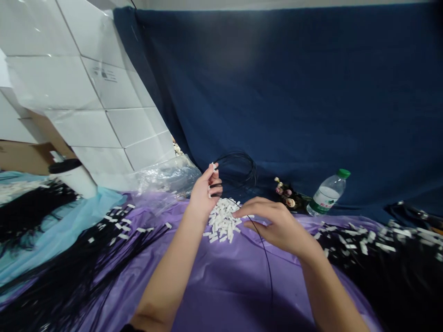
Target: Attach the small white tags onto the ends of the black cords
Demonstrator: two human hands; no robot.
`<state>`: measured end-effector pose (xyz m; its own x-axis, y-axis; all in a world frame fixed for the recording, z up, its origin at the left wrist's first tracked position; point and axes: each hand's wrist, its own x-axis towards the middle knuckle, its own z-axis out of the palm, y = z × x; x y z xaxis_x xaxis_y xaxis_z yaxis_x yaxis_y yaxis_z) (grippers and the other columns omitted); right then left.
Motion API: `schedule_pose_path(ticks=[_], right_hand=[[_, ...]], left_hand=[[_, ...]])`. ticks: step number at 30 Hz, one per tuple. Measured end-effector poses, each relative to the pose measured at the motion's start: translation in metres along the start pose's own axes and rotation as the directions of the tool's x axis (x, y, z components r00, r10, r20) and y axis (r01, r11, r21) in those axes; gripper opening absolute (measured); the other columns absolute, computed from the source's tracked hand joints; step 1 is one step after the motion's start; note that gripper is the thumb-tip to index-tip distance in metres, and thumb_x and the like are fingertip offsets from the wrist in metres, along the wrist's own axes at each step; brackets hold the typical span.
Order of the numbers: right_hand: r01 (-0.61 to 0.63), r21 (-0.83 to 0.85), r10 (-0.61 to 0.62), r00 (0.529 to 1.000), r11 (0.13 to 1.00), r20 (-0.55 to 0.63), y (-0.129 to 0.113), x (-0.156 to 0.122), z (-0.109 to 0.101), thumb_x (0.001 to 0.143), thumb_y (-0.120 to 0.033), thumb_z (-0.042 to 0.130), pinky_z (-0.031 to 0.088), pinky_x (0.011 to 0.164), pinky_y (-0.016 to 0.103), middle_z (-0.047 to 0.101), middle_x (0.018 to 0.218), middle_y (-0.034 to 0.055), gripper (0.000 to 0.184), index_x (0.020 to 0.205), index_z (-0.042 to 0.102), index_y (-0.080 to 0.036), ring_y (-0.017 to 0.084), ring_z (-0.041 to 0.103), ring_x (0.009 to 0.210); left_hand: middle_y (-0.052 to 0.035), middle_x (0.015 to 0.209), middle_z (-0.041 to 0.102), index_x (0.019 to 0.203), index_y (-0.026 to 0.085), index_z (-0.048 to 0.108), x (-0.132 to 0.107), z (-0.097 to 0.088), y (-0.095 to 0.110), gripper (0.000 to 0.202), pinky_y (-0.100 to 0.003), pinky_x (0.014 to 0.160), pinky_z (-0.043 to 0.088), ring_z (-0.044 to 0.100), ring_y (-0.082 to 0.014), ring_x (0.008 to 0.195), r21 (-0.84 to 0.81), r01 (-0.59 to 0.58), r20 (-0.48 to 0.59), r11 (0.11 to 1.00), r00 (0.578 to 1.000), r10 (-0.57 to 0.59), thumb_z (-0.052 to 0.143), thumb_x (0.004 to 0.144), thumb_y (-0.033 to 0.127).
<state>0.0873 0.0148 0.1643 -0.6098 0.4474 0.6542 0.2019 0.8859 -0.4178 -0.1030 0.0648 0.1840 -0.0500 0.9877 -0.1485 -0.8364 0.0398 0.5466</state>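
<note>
My left hand [205, 191] is raised behind a pile of small white plastic pieces [224, 221], its fingers closed. A small white piece [213, 167] is pinched at its fingertips, and thin black cords [216, 186] pass between the lower fingers and loop out to the right. My right hand [277, 223] reaches over the right edge of the pile with thumb and forefinger apart, the fingertips close to the white pieces. One black cord [265, 251] runs across the right fingers and hangs down over the purple cloth [221, 286].
Bundles of black cords with white ends lie at left [69, 272] and right [391, 276]. A water bottle [327, 193] and artificial flowers [285, 193] stand behind. A lidded white cup [74, 177], clear plastic wrap [166, 177], white boxes [86, 92] and a dark blue curtain [284, 92] surround the place.
</note>
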Motion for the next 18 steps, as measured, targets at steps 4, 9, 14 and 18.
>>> schedule_pose_path(ticks=[4, 9, 14, 18], right_hand=[[0.002, 0.181, 0.048, 0.960, 0.984, -0.275, 0.011, 0.003, 0.016, 0.083, -0.017, 0.070, 0.060, 0.073, 0.030, 0.075, 0.086, 0.0030, 0.014, 0.095, 0.067, -0.020, 0.015, 0.072, 0.080], [0.008, 0.428, 0.274, 0.758, 0.904, -0.592, 0.022, 0.001, 0.013, 0.075, -0.014, 0.075, 0.060, 0.061, 0.024, 0.075, 0.077, -0.0015, 0.029, 0.098, 0.060, -0.022, 0.015, 0.073, 0.071], [0.121, 0.481, 0.299, 0.645, 0.868, -0.703, 0.021, -0.001, -0.002, 0.073, -0.022, 0.078, 0.059, 0.062, 0.026, 0.074, 0.074, -0.0047, 0.033, 0.100, 0.060, -0.026, 0.014, 0.070, 0.064], [0.242, 0.476, 0.296, 0.531, 0.845, -0.794, 0.018, -0.001, -0.009, 0.073, -0.034, 0.079, 0.057, 0.065, 0.027, 0.066, 0.066, -0.0084, 0.032, 0.100, 0.061, -0.032, 0.012, 0.064, 0.065]], left_hand=[[0.0037, 0.061, 0.049, 0.090, 0.014, 0.060, 0.002, -0.001, -0.003, 0.009, -0.009, 0.027, 0.019, 0.030, 0.0008, 0.034, -0.017, -0.016, -0.023, 1.000, 1.000, 0.016, 0.060, 0.089, 0.023], [0.0051, 0.060, 0.047, 0.089, 0.015, 0.058, 0.003, -0.001, -0.005, 0.008, -0.010, 0.028, 0.017, 0.028, 0.0009, 0.034, -0.028, -0.084, -0.049, 0.996, 0.995, 0.083, 0.060, 0.088, 0.022], [0.0055, 0.062, 0.047, 0.088, 0.015, 0.058, 0.004, -0.003, -0.005, 0.008, -0.011, 0.029, 0.017, 0.028, 0.0012, 0.035, -0.046, -0.131, -0.066, 0.990, 0.990, 0.128, 0.062, 0.087, 0.022], [0.0059, 0.065, 0.047, 0.088, 0.015, 0.059, 0.004, -0.004, -0.007, 0.011, -0.011, 0.030, 0.017, 0.028, 0.0018, 0.036, -0.009, -0.214, -0.072, 0.977, 0.974, 0.213, 0.066, 0.083, 0.022]])
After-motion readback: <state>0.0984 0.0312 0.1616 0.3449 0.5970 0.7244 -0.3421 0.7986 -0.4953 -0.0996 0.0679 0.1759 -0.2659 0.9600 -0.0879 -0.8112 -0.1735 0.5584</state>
